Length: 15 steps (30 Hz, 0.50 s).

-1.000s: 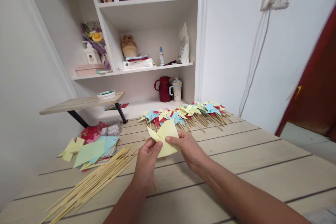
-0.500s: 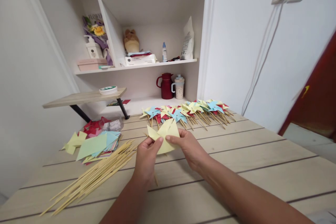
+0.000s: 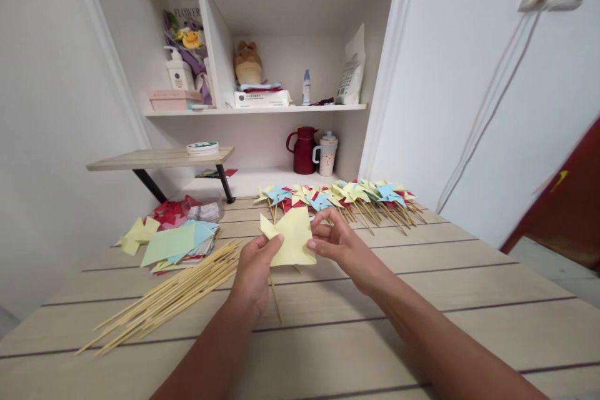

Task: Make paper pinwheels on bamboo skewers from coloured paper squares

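Observation:
In the middle, a pale yellow sheet of slit paper (image 3: 294, 234) is held up above the table, its upper left part standing as a separate pointed flap. My left hand (image 3: 255, 269) pinches its left side, thumb in front and fingers mostly hidden behind. At the lower right edge, my right hand (image 3: 342, 247) has its thumb tip on the paper; the fingers curl behind and beside it, some raised and a little apart. A thin wooden stick (image 3: 275, 300) shows below the paper, near my left hand; its upper end is hidden.
Finished paper pinwheels (image 3: 351, 194) lie in a row at the back. To the left are a bundle of sticks (image 3: 173, 297), stacked coloured paper (image 3: 169, 245), red paper pieces (image 3: 171, 212) and a small raised shelf (image 3: 159, 157). A red jug (image 3: 304, 153) and a cup (image 3: 328, 156) stand behind.
My right fingers have loosened and shifted to the paper's edge, and its right part now lies flatter. My left hand keeps its pinch. The view has turned slightly left.

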Available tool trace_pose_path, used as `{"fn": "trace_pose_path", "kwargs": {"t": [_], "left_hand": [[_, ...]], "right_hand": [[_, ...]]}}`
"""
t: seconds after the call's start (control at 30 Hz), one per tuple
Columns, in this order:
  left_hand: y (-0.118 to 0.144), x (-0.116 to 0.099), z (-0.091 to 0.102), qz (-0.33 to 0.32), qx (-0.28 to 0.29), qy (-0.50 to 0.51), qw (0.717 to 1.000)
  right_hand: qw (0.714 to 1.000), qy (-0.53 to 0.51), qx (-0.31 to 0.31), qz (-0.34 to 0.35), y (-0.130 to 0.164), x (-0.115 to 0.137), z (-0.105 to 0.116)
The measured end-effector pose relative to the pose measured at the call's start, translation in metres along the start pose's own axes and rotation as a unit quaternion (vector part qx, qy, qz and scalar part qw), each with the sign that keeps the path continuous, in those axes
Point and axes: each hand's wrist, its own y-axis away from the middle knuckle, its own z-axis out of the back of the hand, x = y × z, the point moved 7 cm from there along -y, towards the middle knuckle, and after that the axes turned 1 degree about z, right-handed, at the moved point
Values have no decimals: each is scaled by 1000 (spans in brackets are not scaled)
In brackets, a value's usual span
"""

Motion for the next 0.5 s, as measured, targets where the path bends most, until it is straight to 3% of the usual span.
{"fn": "trace_pose_path", "kwargs": {"t": [0.27, 0.5], "left_hand": [[2, 7, -4, 51, 22, 7, 998], [3, 5, -5, 44, 26, 13, 999]], "right_hand": [[985, 161, -15, 55, -5, -3, 13], [965, 248, 22, 83, -1, 8, 3]]}}
